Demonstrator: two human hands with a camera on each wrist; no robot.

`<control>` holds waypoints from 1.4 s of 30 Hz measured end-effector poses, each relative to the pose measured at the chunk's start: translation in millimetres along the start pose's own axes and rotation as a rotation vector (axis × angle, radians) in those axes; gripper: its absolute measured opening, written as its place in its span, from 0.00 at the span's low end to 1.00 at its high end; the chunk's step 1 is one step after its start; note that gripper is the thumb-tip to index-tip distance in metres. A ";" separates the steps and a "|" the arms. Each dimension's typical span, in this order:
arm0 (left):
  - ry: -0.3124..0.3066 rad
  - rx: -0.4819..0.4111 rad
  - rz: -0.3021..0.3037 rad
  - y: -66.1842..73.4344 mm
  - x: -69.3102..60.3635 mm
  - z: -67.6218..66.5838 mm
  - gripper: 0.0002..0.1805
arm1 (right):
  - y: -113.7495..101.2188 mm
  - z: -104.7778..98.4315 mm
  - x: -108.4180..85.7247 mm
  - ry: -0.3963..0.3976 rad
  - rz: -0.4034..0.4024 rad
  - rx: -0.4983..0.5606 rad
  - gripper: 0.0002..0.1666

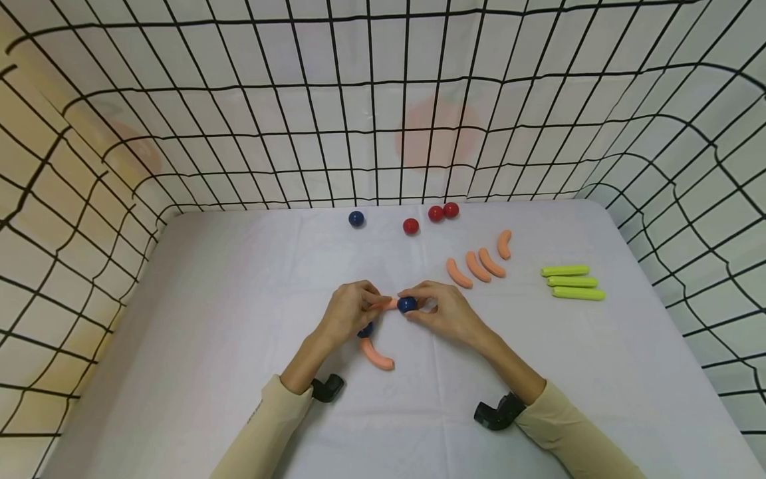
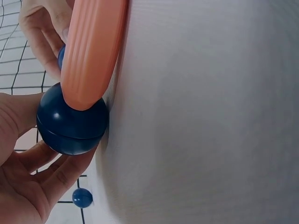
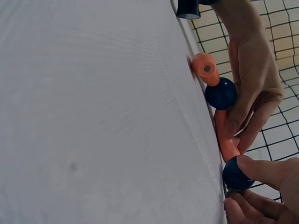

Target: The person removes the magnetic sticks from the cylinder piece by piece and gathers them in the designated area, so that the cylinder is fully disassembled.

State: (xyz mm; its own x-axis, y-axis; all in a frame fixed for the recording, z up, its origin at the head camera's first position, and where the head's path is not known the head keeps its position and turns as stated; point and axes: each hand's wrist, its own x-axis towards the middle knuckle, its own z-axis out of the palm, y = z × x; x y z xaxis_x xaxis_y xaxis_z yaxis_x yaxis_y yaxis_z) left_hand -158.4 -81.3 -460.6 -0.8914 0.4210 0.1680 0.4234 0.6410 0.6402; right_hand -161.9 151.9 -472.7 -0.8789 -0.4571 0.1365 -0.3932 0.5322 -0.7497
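Note:
My left hand [image 1: 354,307] pinches a curved orange stick [image 3: 224,135] between thumb and fingers. One end of this stick meets a blue ball [image 1: 407,305], which my right hand [image 1: 447,311] holds between thumb and fingertips. At the stick's other end is a second blue ball [image 2: 72,122], partly hidden by the left hand in the head view. From that ball another curved orange stick [image 1: 377,355] extends toward the front; a small grey disc [image 3: 207,68] shows in its free end. The joined pieces rest on or just above the white tabletop.
Farther back are a loose blue ball [image 1: 356,219] and red balls [image 1: 435,213]. Several curved orange sticks [image 1: 477,267] lie right of the hands, with straight green sticks [image 1: 574,282] beyond them. Black wire mesh [image 1: 389,106] borders the white table [image 1: 239,266] behind and at both sides.

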 end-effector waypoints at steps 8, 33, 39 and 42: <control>0.023 0.023 -0.019 -0.6 -1.4 -1.9 0.10 | 1.8 -9.2 0.5 0.034 0.036 -0.046 0.21; -0.008 -0.034 -0.056 -0.9 -2.6 -4.2 0.09 | 4.1 -6.0 43.3 0.080 0.159 0.030 0.27; -0.018 -0.043 -0.065 -0.3 -3.1 -4.3 0.10 | -0.5 -4.2 46.5 0.133 0.231 -0.002 0.32; -0.033 -0.060 -0.057 -1.0 -3.8 -5.6 0.10 | -2.7 -2.3 41.2 0.118 0.225 -0.009 0.31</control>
State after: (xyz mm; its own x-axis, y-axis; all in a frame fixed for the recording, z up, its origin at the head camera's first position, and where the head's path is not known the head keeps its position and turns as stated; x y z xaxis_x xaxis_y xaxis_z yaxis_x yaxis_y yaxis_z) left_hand -156.3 -87.2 -457.8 -0.9077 0.4061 0.1059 0.3607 0.6256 0.6918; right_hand -197.7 133.3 -463.5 -0.9697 -0.2406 0.0418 -0.1862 0.6179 -0.7639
